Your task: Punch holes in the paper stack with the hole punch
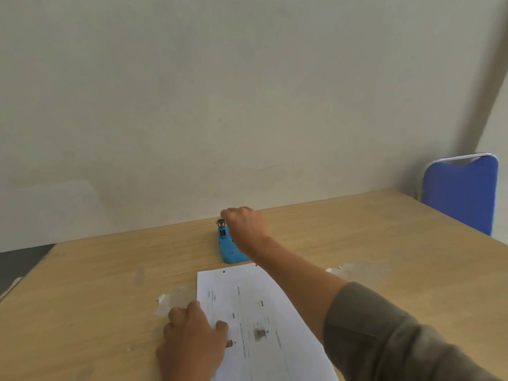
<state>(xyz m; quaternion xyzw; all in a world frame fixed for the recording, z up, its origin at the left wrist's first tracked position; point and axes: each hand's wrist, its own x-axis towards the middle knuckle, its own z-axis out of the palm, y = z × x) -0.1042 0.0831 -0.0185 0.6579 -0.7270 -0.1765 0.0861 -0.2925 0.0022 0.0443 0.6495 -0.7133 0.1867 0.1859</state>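
Note:
A blue hole punch stands on the wooden table near its far edge, just beyond the paper. My right hand reaches across and closes around the punch's right side and top. The white printed paper stack lies flat in front of me; two small dark holes show along its far edge. My left hand rests on the stack's left edge, fingers curled, thumb on the sheet, pinning it down. The punch and the paper are apart.
A plain wall rises directly behind the table's far edge. A blue chair stands at the table's right corner. Scuffed pale patches and bits of tape mark the tabletop beside the paper.

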